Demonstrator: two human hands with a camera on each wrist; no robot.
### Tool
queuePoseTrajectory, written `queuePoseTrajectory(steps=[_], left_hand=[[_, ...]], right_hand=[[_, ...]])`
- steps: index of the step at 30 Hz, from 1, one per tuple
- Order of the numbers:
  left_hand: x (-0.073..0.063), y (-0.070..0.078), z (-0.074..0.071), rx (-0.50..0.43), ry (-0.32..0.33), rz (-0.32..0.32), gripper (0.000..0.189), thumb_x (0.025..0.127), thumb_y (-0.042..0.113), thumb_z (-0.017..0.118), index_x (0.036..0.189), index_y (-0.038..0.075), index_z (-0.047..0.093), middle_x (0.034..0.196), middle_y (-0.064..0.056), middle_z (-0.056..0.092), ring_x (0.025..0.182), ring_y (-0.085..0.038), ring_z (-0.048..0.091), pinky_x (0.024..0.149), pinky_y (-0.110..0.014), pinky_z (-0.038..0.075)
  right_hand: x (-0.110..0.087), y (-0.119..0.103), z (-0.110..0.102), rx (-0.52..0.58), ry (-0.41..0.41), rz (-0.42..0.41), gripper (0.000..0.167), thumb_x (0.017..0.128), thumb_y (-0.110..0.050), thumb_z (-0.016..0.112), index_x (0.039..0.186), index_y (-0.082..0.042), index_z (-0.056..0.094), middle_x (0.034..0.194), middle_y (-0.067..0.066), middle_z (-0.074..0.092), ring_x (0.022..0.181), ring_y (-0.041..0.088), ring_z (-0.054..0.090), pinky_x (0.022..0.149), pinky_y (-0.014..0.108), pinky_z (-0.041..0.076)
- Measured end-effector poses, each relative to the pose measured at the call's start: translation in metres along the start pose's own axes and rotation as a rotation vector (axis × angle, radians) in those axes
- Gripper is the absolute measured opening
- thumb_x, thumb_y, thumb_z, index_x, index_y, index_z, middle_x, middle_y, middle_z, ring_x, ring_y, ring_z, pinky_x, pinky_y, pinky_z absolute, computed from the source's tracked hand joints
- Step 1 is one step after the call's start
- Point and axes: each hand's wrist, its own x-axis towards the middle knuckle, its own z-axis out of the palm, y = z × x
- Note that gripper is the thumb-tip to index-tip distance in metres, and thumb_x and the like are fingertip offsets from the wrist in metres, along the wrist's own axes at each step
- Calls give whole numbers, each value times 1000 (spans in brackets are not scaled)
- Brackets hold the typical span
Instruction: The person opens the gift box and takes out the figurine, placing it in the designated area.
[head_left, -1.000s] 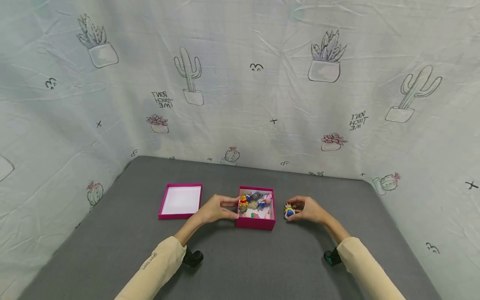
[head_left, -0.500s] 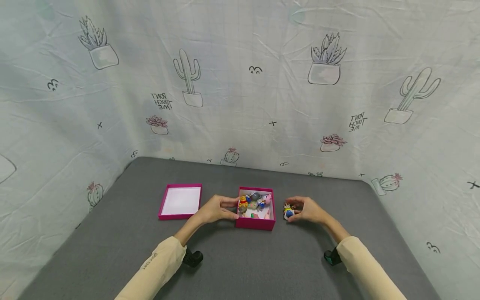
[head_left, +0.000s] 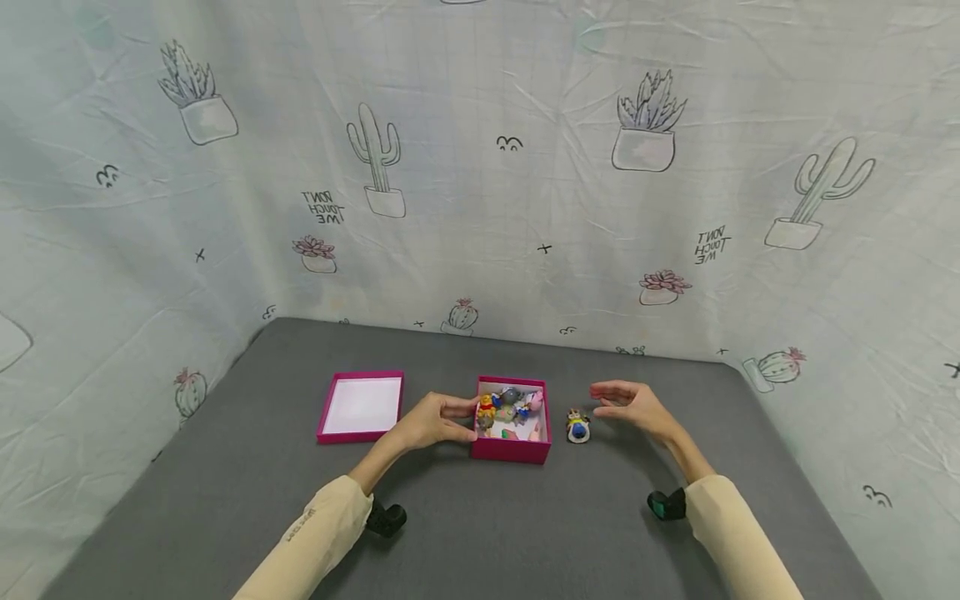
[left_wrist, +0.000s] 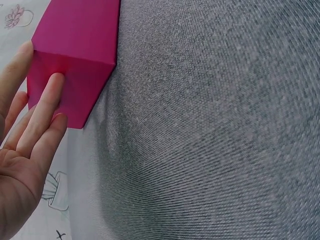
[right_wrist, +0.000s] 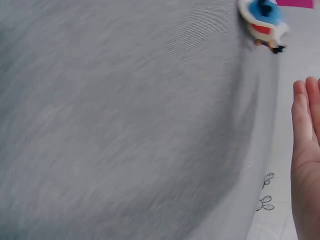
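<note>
A magenta box (head_left: 512,451) with a white inside stands on the grey table. Several small toy figures (head_left: 507,408) lie in it. My left hand (head_left: 435,419) rests its fairly straight fingers against the box's left side, with the thumb at the front corner. Up close, the left wrist view shows those fingertips (left_wrist: 56,82) touching the magenta wall. To the right of the box, a toy figurine (head_left: 578,427) in white, blue and yellow is on the tabletop. My right hand (head_left: 633,406) hovers just right of and behind it, fingers extended and holding nothing.
The shallow magenta lid (head_left: 365,407), white inside, lies left of the box. Grey cloth covers the tabletop (head_left: 480,533). A pale curtain (head_left: 465,208) printed with cacti hangs behind and at both sides.
My right hand has let go of the figurine and moved up and right, leaving it on the table. The left hand stays on the box.
</note>
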Motion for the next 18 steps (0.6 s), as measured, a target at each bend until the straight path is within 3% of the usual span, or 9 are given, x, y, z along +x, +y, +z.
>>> queuePoseTrajectory(steps=[9, 12, 18], left_hand=[[1, -1, 0, -8, 1, -4, 58, 82, 6, 75, 133, -8, 51, 134, -21, 52, 113, -33, 60, 85, -36, 53], [1, -1, 0, -1, 0, -2, 58, 83, 5, 75, 133, -9, 50, 134, -22, 51, 114, -33, 59, 86, -35, 53], [0, -1, 2, 6, -3, 2, 58, 83, 5, 74, 134, -10, 49, 135, -23, 50, 114, -32, 59, 86, -35, 53]], right_hand=[[16, -9, 7, 173, -39, -7, 49, 88, 0, 67, 129, 17, 47, 130, 32, 51, 112, 13, 61, 93, 26, 48], [25, -12, 12, 177, -69, -7, 47, 88, 1, 66, 129, 16, 48, 130, 30, 52, 114, 15, 60, 93, 27, 49], [43, -21, 27, 171, -155, -7, 48, 87, 1, 67, 129, 16, 48, 129, 33, 52, 119, 33, 55, 92, 32, 50]])
